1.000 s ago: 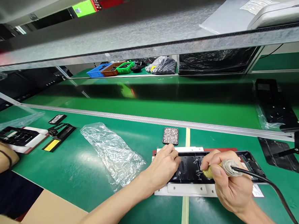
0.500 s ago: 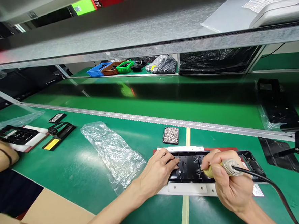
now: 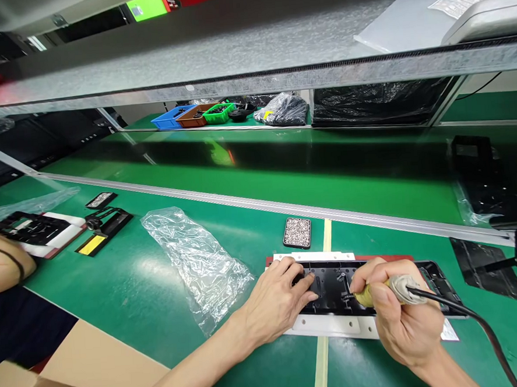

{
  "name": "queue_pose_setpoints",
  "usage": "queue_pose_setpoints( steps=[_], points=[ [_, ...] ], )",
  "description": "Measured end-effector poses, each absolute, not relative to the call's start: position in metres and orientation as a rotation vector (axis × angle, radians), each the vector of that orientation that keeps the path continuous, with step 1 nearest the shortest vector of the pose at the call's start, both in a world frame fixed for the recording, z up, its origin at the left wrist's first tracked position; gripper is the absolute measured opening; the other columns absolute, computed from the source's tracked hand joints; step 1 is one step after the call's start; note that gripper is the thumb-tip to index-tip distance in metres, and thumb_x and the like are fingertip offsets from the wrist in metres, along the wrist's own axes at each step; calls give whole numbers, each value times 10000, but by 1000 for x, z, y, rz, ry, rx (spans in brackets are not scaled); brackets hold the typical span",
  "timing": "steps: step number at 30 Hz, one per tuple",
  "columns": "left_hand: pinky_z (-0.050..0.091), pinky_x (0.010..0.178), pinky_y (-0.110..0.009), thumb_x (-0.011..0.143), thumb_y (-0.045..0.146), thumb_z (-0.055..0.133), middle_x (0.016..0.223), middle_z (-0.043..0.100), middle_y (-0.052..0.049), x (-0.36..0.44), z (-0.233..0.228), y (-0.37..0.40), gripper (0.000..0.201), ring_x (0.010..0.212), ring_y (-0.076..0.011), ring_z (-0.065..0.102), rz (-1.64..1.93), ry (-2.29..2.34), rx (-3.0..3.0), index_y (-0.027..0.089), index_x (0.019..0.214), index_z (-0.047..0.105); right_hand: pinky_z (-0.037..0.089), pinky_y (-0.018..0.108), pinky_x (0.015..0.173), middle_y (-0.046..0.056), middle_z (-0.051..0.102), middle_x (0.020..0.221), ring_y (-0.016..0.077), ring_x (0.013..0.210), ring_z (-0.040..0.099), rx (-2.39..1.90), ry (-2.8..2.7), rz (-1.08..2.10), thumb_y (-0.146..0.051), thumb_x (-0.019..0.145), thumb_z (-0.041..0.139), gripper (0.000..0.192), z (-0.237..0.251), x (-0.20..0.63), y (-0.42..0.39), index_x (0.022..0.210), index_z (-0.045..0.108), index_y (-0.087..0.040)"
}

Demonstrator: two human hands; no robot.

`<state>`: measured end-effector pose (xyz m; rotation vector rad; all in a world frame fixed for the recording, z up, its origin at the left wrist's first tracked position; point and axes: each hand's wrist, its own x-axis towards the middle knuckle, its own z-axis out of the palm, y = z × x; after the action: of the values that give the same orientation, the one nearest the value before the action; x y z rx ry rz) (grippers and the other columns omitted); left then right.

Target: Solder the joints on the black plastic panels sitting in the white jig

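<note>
- On the green bench mat, near front centre, a black plastic panel lies flat in a white fixture plate; the panel is rectangular, ribbed, with small moulded posts and slots.
- Left hand: fingers loosely spread, palm down, fingertips pressing the panel's left end. It holds nothing.
- Right hand: fingers curled tight around a corded hand tool with a yellowish grip wrapped in pale tape; the tool's tip meets the panel near its middle. A black cable runs from the tool's rear toward the lower right.
- Just beyond the fixture, a small dark tray holds a dense layer of tiny pale parts, too small to identify.
- Left of the hands, well apart from the panel, a crumpled clear plastic bag lies flat.
- Far left: another person's forearm beside a second fixture with a black part.
- Back shelf: blue, brown and green bins in a row; the contents are dark and indistinct.
- Lower left corner: brown cardboard box, matte.
</note>
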<state>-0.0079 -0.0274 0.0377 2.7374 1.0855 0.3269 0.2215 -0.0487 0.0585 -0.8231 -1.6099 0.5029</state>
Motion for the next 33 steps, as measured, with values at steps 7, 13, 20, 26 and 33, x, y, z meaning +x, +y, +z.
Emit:
queue_pose_setpoints(
  steps=[7,13,20,26,33],
  points=[
    [527,925,-476,1084,305,459,1177,593,-113,-12,36,-26,325,1086,-277,513,470,1111,2638,185,1346,609,484,275,630,5,595,781,103,665,592,-824,-1611,503,-109,978,514,80,59,222,-49,951,530,-183],
    [524,923,-490,1078,336,475,1157,596,-114,-10,33,-28,340,1091,-287,516,424,1109,2668,189,1354,609,472,280,595,15,599,787,113,660,592,-834,-1597,527,-115,979,509,80,56,223,-51,953,529,-188],
    [522,905,-461,1095,303,417,1202,594,-126,-13,37,-24,325,1093,-274,516,564,1162,2606,171,1303,629,470,298,592,18,603,772,125,654,604,-860,-1581,497,-148,992,509,75,55,225,-49,934,536,-188],
    [512,916,-456,1096,302,427,1203,605,-119,-8,30,-24,303,1101,-265,519,686,1184,2550,175,1263,645,477,298,563,18,599,750,145,667,620,-834,-1498,576,-157,1003,502,68,54,233,-48,950,525,-192],
    [501,915,-457,1082,273,470,1169,618,-109,8,15,-22,263,1080,-256,536,823,1210,2478,189,1250,654,477,290,550,18,614,754,146,662,612,-867,-1477,581,-180,1016,491,71,58,239,-47,955,520,-202]
  ],
)
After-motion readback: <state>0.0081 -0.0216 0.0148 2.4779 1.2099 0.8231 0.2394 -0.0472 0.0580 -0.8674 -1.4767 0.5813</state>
